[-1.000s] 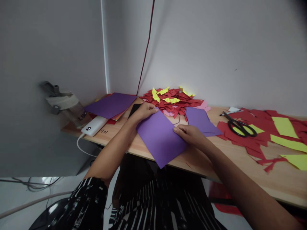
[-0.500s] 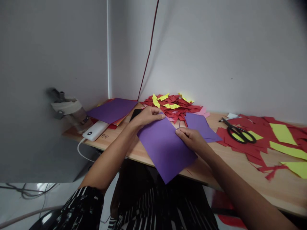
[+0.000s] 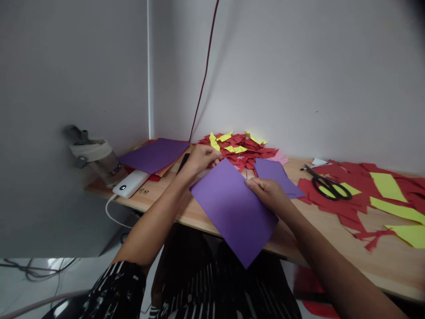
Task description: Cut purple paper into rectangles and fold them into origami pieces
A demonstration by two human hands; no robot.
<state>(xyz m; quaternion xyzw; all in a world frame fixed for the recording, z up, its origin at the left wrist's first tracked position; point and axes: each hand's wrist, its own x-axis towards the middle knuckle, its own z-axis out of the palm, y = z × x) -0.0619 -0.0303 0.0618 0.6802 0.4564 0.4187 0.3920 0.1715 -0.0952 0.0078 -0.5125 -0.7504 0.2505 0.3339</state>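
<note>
While the right hand (image 3: 265, 191) clamps one edge of the purple sheet (image 3: 236, 212) between thumb and fingers, the sheet slants down over the front edge of the worktop (image 3: 381, 261); the left hand (image 3: 203, 158) is near its upper corner, with the fingers bent, and whether they are pressed together or a little apart, one cannot tell; behind the hands is the heap of red and yellow scraps (image 3: 237, 148); beside the right hand are smaller purple pieces (image 3: 277, 178); farther right, black scissors (image 3: 331, 187) rest on red paper (image 3: 353, 210).
</note>
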